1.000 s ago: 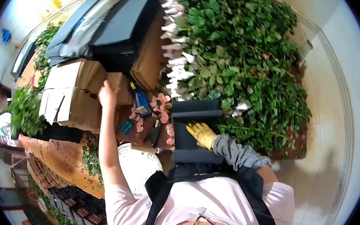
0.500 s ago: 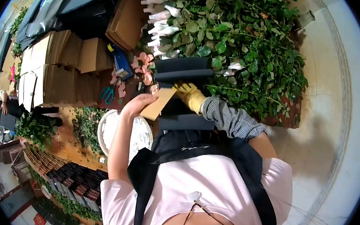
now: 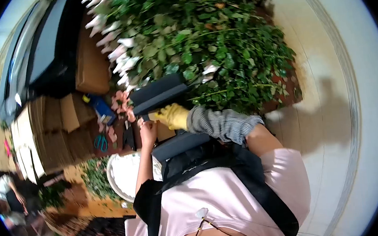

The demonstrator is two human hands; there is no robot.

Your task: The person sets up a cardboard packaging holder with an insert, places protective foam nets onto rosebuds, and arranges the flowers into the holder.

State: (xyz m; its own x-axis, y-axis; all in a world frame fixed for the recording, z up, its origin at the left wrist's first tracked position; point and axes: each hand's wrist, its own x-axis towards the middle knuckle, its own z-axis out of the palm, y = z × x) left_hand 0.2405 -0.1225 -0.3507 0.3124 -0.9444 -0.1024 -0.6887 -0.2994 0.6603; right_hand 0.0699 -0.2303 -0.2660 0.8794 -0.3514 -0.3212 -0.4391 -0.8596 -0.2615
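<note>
A small tan cardboard piece [image 3: 165, 133] lies between the raised dark panels of a black folded wrapper or box [image 3: 160, 96] in front of my body. My bare left hand [image 3: 148, 133] has its fingers closed at the cardboard's left edge. Over the upper part of the same piece is my right hand [image 3: 173, 116], in a yellow glove, its fingers bent and pointing left. The glove hides much of the cardboard. A grey knitted sleeve [image 3: 221, 123] covers the right forearm.
Leafy rose stems [image 3: 204, 40] with white-wrapped heads [image 3: 123, 63] cover the table beyond. Stacked cardboard [image 3: 55, 134], teal scissors [image 3: 101, 143], a blue box [image 3: 100, 110] and pink petals [image 3: 120, 101] lie leftward. A white-filled tub [image 3: 126, 175] stands below. Another person [image 3: 18, 193] is far left.
The cardboard went from tilted in my left hand to lower between the dark panels. My right glove moved over it. The view has turned, shifting the table leftward.
</note>
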